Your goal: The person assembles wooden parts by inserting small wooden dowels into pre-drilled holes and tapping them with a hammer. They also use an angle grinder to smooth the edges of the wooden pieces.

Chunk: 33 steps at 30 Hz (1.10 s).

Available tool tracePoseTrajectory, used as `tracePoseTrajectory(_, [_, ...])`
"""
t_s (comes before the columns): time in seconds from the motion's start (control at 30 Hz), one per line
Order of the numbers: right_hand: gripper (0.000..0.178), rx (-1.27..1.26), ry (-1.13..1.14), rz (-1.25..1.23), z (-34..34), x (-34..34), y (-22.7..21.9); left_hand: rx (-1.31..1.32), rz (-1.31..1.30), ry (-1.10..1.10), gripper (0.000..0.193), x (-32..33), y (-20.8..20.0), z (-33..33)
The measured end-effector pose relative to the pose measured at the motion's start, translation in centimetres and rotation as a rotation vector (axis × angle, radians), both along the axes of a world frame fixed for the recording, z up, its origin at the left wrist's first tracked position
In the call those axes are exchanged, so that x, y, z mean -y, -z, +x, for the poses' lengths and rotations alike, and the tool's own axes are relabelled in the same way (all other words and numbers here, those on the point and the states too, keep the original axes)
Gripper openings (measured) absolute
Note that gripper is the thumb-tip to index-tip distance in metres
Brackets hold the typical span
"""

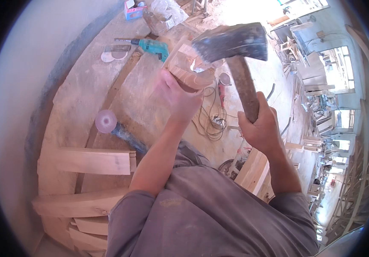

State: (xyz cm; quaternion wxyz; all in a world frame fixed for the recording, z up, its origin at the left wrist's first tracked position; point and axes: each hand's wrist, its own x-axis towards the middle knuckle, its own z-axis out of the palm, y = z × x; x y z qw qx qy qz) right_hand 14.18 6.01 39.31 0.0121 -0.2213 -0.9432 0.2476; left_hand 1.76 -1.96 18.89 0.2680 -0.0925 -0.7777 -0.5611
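My right hand [259, 126] is closed round the wooden handle of a hatchet [231, 43]. The hatchet is raised, its dark steel head slightly blurred above and to the right of a pale wooden block [186, 73]. My left hand [178, 96], partly smeared by motion, grips that block from its near left side. Light-coloured wood grain and a bright, ragged patch show on the block's face. The hatchet head appears to overlap the block's right edge, and I cannot tell whether they touch.
A teal power drill [152, 47] and a round disc [106, 121] on a tool lie on the worn bench [81, 85]. Shaped timber pieces [96, 160] are at the near left. Coiled cables [212, 124] and a red grinder [222, 94] lie on the floor.
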Motion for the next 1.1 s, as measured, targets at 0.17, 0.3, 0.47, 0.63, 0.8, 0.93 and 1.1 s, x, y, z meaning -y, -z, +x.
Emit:
tracePoseTrajectory(0.17, [0.032,0.025,-0.082,0.096,-1.2,-1.6,0.3,-0.026,-0.003,0.003,0.12,-0.1,0.5,-0.6])
tracePoseTrajectory(0.3, [0.025,-0.436,0.136,-0.207,0.3,-0.9,-1.5,-0.074,-0.029,-0.019,0.122,0.1,1.0,-0.7])
tracePoseTrajectory(0.47, [0.011,-0.956,-0.057,-0.334,-0.6,-2.4,-2.7,-0.115,0.005,-0.031,0.122,-0.2,0.8,-0.8])
tracePoseTrajectory(0.63, [0.024,-0.014,-0.2,0.204,-1.3,-2.3,1.2,0.069,0.031,0.028,0.121,-0.7,0.9,-1.0])
tracePoseTrajectory(0.8, [0.031,-0.037,0.014,0.047,-0.9,0.3,-0.6,-0.064,-0.016,-0.015,0.12,-0.4,0.9,-1.0])
tracePoseTrajectory(0.93, [0.033,-0.03,-0.066,0.121,-1.3,-1.5,2.0,-0.029,-0.006,-0.003,0.124,-0.7,1.1,-0.7])
tracePoseTrajectory(1.1, [0.031,-0.224,0.128,-0.403,-0.2,-0.8,5.5,-0.063,-0.082,-0.011,0.126,-0.6,0.8,-1.3])
